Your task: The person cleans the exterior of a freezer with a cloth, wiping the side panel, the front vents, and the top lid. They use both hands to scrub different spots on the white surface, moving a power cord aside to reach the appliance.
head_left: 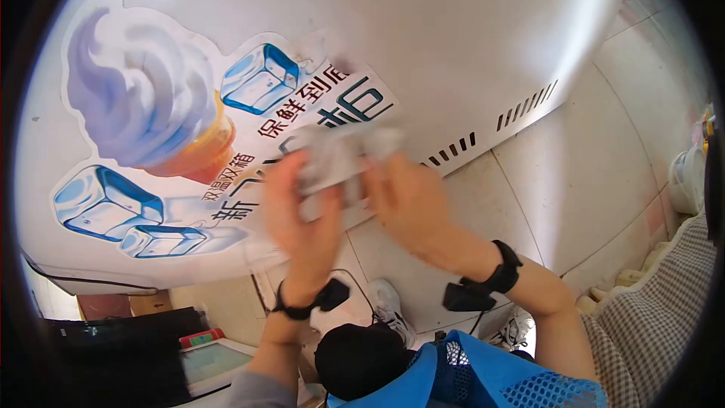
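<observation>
My left hand (298, 211) and my right hand (411, 200) are raised together in front of a white freezer cabinet (453, 23). Both grip a crumpled, clear-grey plastic package (340, 159), blurred by motion; its contents cannot be made out. Each wrist carries a black band with a small black device. The package sits over the freezer's printed side, which shows an ice-cream cone picture (147, 98), ice cubes and blue lettering.
Ventilation slots (521, 113) run along the freezer's lower edge. Pale floor tiles (596, 174) lie to the right. A checked cloth (657, 310) is at lower right, a blue mesh garment (483, 378) and a black rounded object (359, 359) at the bottom, a white shoe (389, 302) below.
</observation>
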Demonstrator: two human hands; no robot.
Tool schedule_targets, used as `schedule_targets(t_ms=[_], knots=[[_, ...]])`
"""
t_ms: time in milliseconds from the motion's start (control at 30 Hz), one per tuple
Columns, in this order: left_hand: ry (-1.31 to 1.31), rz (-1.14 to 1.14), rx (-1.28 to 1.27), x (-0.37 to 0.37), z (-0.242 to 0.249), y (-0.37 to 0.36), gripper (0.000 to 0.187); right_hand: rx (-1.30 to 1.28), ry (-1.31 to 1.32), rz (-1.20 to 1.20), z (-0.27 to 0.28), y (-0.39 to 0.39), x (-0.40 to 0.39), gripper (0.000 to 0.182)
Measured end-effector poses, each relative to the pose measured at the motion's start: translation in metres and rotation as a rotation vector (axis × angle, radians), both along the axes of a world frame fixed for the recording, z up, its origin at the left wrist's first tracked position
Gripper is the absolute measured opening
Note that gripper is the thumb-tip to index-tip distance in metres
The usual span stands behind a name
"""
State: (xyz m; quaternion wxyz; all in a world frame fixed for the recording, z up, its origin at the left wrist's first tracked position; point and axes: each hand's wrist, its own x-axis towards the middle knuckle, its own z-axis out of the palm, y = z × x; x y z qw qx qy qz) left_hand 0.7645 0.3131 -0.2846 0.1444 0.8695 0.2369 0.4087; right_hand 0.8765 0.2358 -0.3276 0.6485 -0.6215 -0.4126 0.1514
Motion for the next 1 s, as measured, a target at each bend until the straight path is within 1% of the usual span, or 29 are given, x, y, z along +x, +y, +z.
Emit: schedule_targets(t_ms=[33,67,100,133,200,233,267,300,333,367,400,433,467,500,533,567,600,633,667,733,800,833,867,900,933,967,1000], knots=[[-0.164,0.038,-0.062,-0.013,0.010,0.004,0.044,0.133,-0.149,-0.052,0.016,0.012,-0.010,0.019],[-0.327,0.076,-0.121,-0.022,0.023,0.006,0.044,0.197,-0.225,-0.076,0.035,0.018,-0.014,0.019],[-0.363,0.118,-0.122,-0.025,0.041,0.005,0.046,0.263,-0.301,-0.099,0.054,0.023,-0.017,0.019],[-0.377,0.134,-0.092,-0.023,0.056,0.005,0.047,0.274,-0.295,-0.095,0.068,0.028,-0.019,0.019],[-0.394,0.152,-0.056,-0.010,0.078,0.005,0.047,0.339,-0.347,-0.213,0.088,0.037,-0.018,0.020],[-0.450,0.121,-0.040,0.005,0.084,0.002,0.047,0.342,-0.348,-0.210,0.093,0.036,-0.012,0.020],[-0.506,0.088,-0.026,0.019,0.087,-0.001,0.046,0.348,-0.352,-0.283,0.096,0.033,-0.003,0.021],[-0.459,0.053,0.011,0.032,0.087,-0.003,0.045,0.352,-0.357,-0.354,0.094,0.029,0.006,0.022],[-0.413,0.019,0.047,0.046,0.084,-0.005,0.045,0.292,-0.330,-0.377,0.089,0.024,0.016,0.023],[-0.368,-0.058,0.167,0.060,0.078,-0.003,0.032,0.230,-0.304,-0.398,0.081,0.016,0.027,0.024],[-0.372,-0.108,0.160,0.073,0.069,-0.004,0.032,0.184,-0.225,-0.372,0.073,0.009,0.036,0.021],[-0.259,-0.089,0.222,0.083,0.065,-0.009,0.033,0.138,-0.147,-0.346,0.065,0.001,0.046,0.020],[-0.143,-0.073,0.283,0.092,0.062,-0.014,0.034,0.110,-0.114,-0.364,0.053,-0.002,0.056,0.024],[-0.133,-0.103,0.344,0.105,0.050,-0.014,0.040,0.084,-0.079,-0.383,0.039,-0.005,0.064,0.029],[-0.121,-0.133,0.406,0.113,0.036,-0.013,0.047,0.042,0.037,-0.347,0.026,-0.013,0.069,0.029],[-0.126,-0.132,0.407,0.113,0.024,-0.017,0.047,0.002,0.152,-0.311,0.015,-0.020,0.071,0.029],[-0.042,-0.167,0.323,0.111,0.013,-0.020,0.043,0.004,0.150,-0.310,0.005,-0.020,0.068,0.029],[0.042,-0.203,0.238,0.108,0.008,-0.022,0.040,-0.010,0.062,-0.314,-0.005,-0.019,0.065,0.029],[0.042,-0.205,0.240,0.101,0.005,-0.021,0.040,-0.025,-0.025,-0.319,-0.012,-0.019,0.064,0.029],[0.078,-0.114,0.213,0.073,0.010,-0.015,0.049,-0.035,-0.096,-0.268,-0.008,-0.013,0.046,0.028],[0.048,-0.032,0.190,0.037,0.016,-0.011,0.047,0.017,-0.214,-0.160,-0.003,-0.004,0.024,0.020],[-0.039,-0.043,0.087,0.016,0.014,-0.004,0.046,0.077,-0.235,-0.146,0.006,0.001,0.012,0.022],[-0.085,0.038,-0.001,-0.001,0.015,-0.004,0.046,0.137,-0.259,-0.132,0.015,0.007,0.001,0.023],[-0.118,0.099,0.033,-0.012,0.018,-0.002,0.049,0.170,-0.249,-0.100,0.017,0.017,-0.010,0.024],[-0.150,0.127,-0.014,-0.022,0.019,-0.001,0.048,0.209,-0.239,-0.066,0.017,0.024,-0.018,0.025],[-0.151,0.161,0.023,-0.027,0.018,-0.001,0.043,0.192,-0.228,-0.080,0.014,0.026,-0.022,0.025],[-0.129,0.173,0.046,-0.027,0.014,-0.002,0.043,0.183,-0.228,-0.044,0.013,0.027,-0.025,0.025]])
